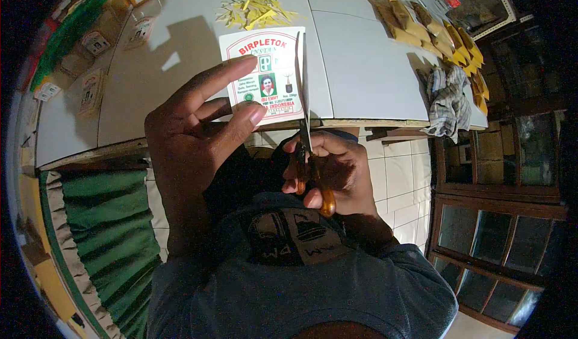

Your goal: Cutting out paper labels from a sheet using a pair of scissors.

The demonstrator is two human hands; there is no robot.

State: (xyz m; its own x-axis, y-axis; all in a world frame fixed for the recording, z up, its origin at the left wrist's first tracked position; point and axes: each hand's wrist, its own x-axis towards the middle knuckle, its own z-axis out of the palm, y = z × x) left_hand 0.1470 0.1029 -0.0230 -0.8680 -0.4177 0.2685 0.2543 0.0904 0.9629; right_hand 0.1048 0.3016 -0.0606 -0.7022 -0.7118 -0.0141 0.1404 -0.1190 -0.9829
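Observation:
A white printed paper label (271, 84), bearing red and green writing and a small portrait, is held up near the table's front edge. My left hand (203, 113) pinches it at its left side between thumb and fingers. In my right hand (334, 172) are scissors with amber-coloured handles (326, 199); their long blades point away from me along the label's right edge. Whether the blades are parted around the paper is hard to tell. Behind the label, a pile of thin yellow and white paper strips (255, 12) lies on the white table (370, 63).
Filled yellow-brown packets (406, 23) lie in rows at the back right, with a checked cloth (447, 100) hanging over the table edge. Clear packs with labels (95, 43) stand at the left. A green curtain (106, 230) hangs below the table; glass-paned wooden cabinets (496, 235) are at the right.

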